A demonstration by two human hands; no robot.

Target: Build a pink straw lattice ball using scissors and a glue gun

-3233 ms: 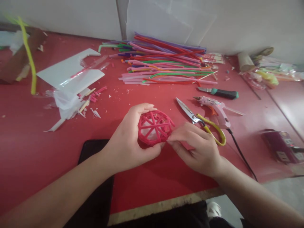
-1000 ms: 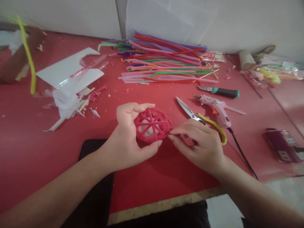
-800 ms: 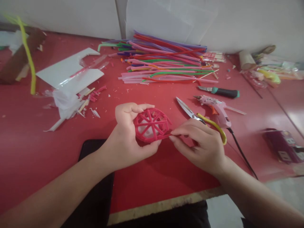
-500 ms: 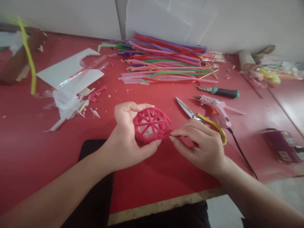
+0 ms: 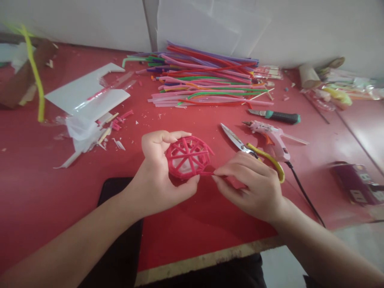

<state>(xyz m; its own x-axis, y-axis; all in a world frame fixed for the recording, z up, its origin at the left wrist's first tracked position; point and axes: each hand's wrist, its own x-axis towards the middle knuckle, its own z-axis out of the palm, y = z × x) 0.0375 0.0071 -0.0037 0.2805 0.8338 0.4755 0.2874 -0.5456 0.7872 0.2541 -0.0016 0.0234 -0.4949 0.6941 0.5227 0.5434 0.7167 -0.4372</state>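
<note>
A round pink-red openwork piece (image 5: 188,155), made of thin strips crossing like wheel spokes inside a ring, is held above the red table. My left hand (image 5: 160,172) grips it from the left, with fingers behind its upper edge and thumb along its lower edge. Thumb and forefinger of my right hand (image 5: 250,180) pinch the free end of a pink-red strip (image 5: 206,173) that comes off the piece's lower right. Another short strip end sticks out at the upper right. Just beyond my right hand lie scissors (image 5: 232,136) with yellow handles, partly hidden by it.
A pink glue gun (image 5: 274,138) with a black cord and a utility knife (image 5: 282,116) lie to the right. Many coloured pipe cleaners (image 5: 207,80) are piled at the back. White sheet scraps (image 5: 87,94) lie left, a black flat object (image 5: 120,224) below my left arm, a purple pouch (image 5: 352,180) far right.
The view has shifted slightly. Both hands keep their grips, and the strip between them looks straighter, with almost no other movement.
</note>
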